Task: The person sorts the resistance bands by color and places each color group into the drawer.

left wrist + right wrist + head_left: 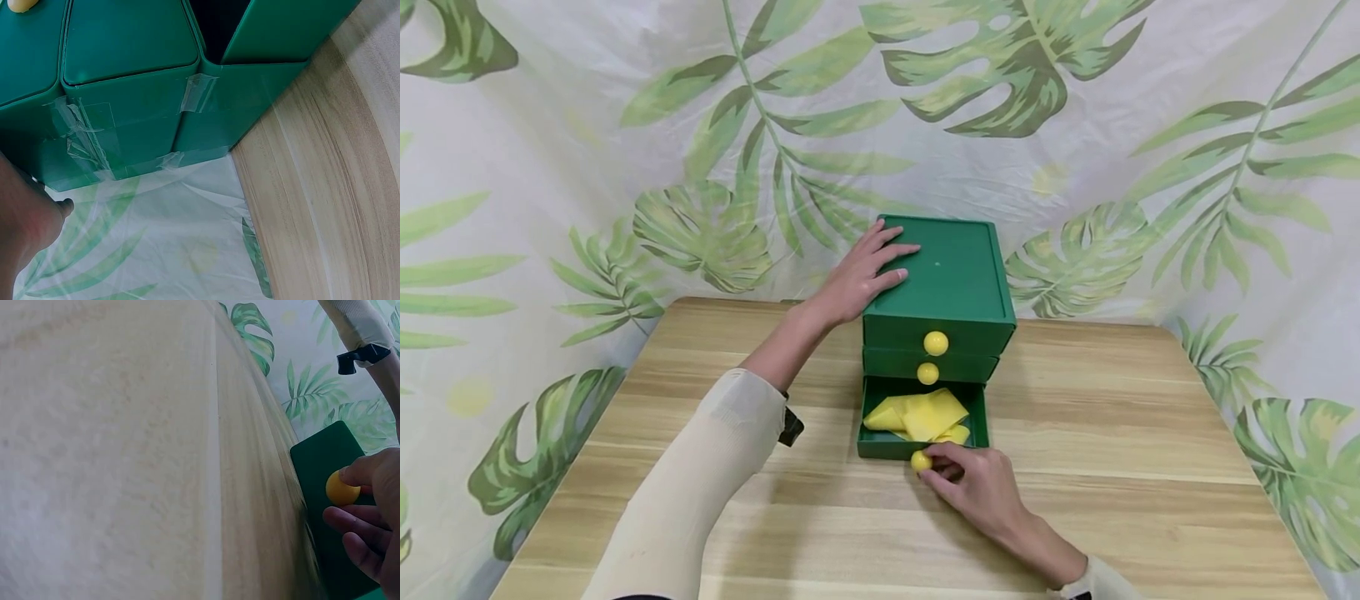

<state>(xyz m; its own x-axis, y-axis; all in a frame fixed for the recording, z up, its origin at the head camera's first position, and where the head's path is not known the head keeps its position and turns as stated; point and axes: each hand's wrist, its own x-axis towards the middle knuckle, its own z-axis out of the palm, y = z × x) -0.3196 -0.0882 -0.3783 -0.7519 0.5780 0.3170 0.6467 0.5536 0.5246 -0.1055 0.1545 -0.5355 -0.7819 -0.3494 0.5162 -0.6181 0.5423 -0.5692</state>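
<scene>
A green three-drawer box [951, 271] stands at the back of the table, its bottom drawer [880, 450] pulled out. In that drawer lies a folded yellow cloth [932, 414]. My right hand [981, 492] pinches the round yellow knob [921, 461] of this drawer between thumb and fingers; the right wrist view shows the same knob [342, 488] at the fingertips. My left hand [867, 271] rests on the left top edge of the box with its fingers spread. In the left wrist view, part of the left hand [31, 215] shows beside the box's side.
Two more yellow knobs, the top one [936, 342] and the middle one [928, 372], sit on drawers that look closed. Clear tape [84, 137] runs across the box's side. Behind the wooden table [1112, 417] hangs a leaf-patterned cloth [820, 150].
</scene>
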